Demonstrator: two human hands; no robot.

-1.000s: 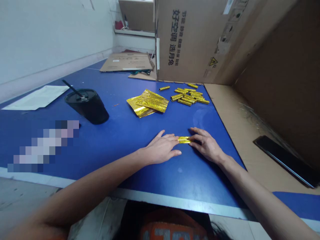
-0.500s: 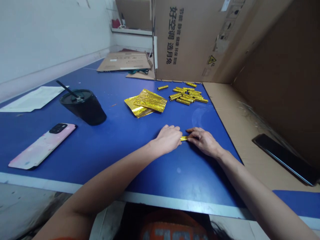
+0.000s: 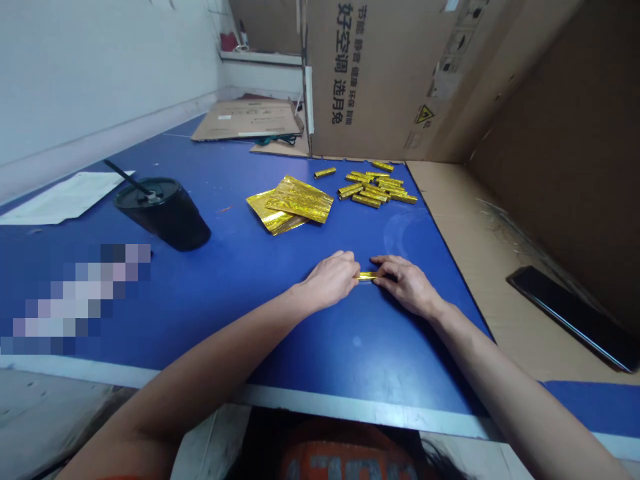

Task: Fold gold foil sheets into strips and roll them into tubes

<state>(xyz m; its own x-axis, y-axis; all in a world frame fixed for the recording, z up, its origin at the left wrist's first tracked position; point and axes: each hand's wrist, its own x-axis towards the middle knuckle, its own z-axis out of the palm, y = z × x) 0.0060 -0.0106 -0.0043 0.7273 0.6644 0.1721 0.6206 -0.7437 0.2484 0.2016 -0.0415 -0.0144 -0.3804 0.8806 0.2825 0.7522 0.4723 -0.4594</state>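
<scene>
Head view; Q: Where's the gold foil roll (image 3: 367, 275)? A: Over the blue worktop (image 3: 280, 347), pinched at opposite ends by the left hand (image 3: 330, 280) and right hand (image 3: 407, 285); it looks light, slippery, crushable; best held by its ends.

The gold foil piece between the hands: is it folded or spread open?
Folded: the gold foil strip between left hand and right hand is far narrower than the wide gold foil sheets.
</scene>
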